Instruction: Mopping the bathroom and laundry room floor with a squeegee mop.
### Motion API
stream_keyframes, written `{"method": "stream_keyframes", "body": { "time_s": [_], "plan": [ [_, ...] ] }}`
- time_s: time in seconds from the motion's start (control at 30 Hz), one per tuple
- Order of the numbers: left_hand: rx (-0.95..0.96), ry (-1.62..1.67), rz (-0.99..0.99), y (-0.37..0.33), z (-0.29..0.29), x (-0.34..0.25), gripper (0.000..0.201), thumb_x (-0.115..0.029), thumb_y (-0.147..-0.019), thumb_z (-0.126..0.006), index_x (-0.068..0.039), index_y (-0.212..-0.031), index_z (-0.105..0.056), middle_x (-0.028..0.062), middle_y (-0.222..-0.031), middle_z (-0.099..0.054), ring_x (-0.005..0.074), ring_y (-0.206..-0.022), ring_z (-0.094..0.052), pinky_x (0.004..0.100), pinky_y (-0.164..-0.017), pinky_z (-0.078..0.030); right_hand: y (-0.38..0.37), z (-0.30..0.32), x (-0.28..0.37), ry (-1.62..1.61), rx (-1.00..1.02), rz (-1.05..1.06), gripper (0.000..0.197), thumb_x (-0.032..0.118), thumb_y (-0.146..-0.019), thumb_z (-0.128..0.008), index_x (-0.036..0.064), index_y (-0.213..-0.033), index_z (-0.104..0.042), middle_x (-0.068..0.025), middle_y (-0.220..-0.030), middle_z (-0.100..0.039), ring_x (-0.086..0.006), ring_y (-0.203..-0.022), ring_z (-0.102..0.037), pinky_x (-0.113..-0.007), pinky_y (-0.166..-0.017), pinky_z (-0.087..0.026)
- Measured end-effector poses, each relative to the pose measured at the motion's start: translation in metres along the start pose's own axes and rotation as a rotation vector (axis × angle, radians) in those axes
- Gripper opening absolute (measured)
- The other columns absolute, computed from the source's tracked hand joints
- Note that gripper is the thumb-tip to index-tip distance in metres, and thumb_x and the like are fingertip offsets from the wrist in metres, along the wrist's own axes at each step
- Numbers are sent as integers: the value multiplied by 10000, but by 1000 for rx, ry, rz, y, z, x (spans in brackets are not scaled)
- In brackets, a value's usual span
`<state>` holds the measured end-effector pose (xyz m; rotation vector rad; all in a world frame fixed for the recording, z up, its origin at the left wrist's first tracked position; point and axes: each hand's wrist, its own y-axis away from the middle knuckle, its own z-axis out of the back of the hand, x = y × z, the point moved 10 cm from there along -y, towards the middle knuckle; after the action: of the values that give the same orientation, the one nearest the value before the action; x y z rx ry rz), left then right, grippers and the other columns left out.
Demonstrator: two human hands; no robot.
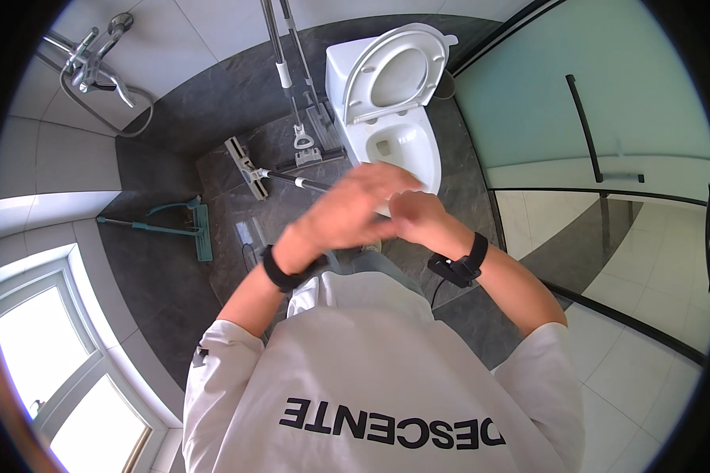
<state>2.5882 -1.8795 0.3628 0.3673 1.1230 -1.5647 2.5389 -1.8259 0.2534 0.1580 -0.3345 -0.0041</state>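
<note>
In front of my chest, my left hand (353, 205) and my right hand (426, 219) meet. The left fingers stretch out flat, slightly blurred, over the tips of the right hand. Nothing shows in the left hand. The right fingers are bent, partly hidden and smeared, so what they hold, if anything, cannot be seen. Black straps circle both wrists, with a small black device (454, 270) at the right one. Beyond and below the hands stands a white toilet (427, 150), its lid and seat (394, 75) raised. A mop pole (296, 180) passes behind the left hand.
A flat mop head (247, 168) lies on dark floor tiles, with other long-handled mops (282, 75) against the back wall. A teal floor tool (203, 232) lies left. A shower tap (91, 67) is upper left, a window (43, 339) lower left, a frosted glass door (607, 102) right.
</note>
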Motion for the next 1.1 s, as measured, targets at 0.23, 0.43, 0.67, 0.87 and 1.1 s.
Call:
{"method": "stream_keyframes", "body": {
  "time_s": [0.23,0.43,0.67,0.87,1.1],
  "plan": [
    [210,-108,-126,-28,-54,-73,621,-300,-603,-803,-115,-1136,-542,32,-977,-583,225,-936,-581,401,-784,-462,-25,-6,51,-253,260,-96,237,183,-775,-631,46,-969,-628,-69,-790,-654,-239,-775,-652,-329,-691,-506],
    [215,-294,5,-19,-62,-64,536,-270,-584,-810,-117,-1041,-573,12,-943,-606,210,-878,-602,385,-645,-483,-15,18,65,65,348,-41,145,177,-769,-618,40,-766,-665,-97,-716,-660,-253,-686,-660,-347,-623,-518],
    [-11,-468,-130,-18,-61,-85,616,-229,-552,-794,-75,-1095,-549,58,-1030,-593,246,-969,-562,373,-851,-408,-32,11,30,217,246,-183,157,153,-749,-597,43,-655,-658,-132,-660,-648,-269,-646,-658,-367,-567,-512],
    [-460,119,326,80,-26,-17,391,-243,-834,-667,-21,-1104,-492,116,-1094,-525,257,-1015,-532,371,-888,-401,-43,21,13,96,-8,-210,192,148,-712,-661,8,-831,-607,-186,-724,-640,-344,-710,-654,-449,-598,-512],
    [-311,1111,715,132,-111,19,841,-417,-691,-802,-31,-1318,-395,85,-1287,-495,206,-1195,-473,355,-1007,-366,-62,63,73,37,-411,-241,60,78,-779,-568,27,-796,-594,-148,-766,-600,-287,-693,-653,-374,-573,-527]
  ]
}}
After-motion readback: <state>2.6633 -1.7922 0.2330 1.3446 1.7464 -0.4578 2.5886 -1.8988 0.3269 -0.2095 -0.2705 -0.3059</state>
